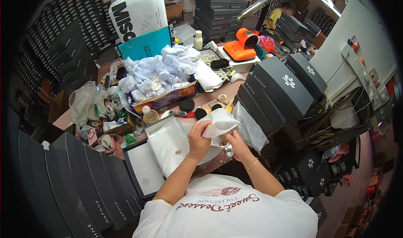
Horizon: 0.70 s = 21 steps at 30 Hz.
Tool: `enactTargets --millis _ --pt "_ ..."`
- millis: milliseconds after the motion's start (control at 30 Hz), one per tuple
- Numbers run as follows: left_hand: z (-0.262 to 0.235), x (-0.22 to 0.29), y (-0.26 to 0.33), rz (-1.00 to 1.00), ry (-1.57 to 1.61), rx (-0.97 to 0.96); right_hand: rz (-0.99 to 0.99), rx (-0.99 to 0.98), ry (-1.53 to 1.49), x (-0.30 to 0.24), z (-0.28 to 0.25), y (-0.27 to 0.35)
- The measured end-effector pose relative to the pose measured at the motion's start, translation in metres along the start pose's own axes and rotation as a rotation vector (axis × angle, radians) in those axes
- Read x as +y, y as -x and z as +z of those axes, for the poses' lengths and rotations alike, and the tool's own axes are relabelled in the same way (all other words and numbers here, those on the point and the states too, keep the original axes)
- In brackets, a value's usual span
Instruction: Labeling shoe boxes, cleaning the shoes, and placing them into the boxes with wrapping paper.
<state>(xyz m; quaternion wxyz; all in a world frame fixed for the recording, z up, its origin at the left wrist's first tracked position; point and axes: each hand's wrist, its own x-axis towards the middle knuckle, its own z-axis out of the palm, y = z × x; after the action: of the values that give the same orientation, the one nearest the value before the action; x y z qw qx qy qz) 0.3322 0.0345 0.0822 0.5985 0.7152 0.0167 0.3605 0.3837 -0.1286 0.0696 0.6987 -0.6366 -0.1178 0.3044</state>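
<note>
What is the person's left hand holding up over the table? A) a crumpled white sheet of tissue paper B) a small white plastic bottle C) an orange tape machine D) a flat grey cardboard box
A: the left hand grips the crumpled white sheet of tissue paper, raised beside the right hand.

Narrow table gap between grey boxes [275, 85] and tissue-filled carton [161, 97]

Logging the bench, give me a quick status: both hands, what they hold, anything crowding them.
Left hand grips white tissue paper. Right hand holds a small silvery piece, kind unclear. Open box and dark boxes close by.
</note>
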Motion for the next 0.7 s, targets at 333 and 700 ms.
enactTargets --millis 333,700 --pt "-0.04 -0.002 0.017 0.277 -0.407 -0.223 0.243 -0.05 -0.144 -0.008 -0.01 0.005" --pt "-0.019 0.031 0.008 0.291 -0.266 -0.196 -0.236 0.048 -0.017 0.033 0.004 -0.016"
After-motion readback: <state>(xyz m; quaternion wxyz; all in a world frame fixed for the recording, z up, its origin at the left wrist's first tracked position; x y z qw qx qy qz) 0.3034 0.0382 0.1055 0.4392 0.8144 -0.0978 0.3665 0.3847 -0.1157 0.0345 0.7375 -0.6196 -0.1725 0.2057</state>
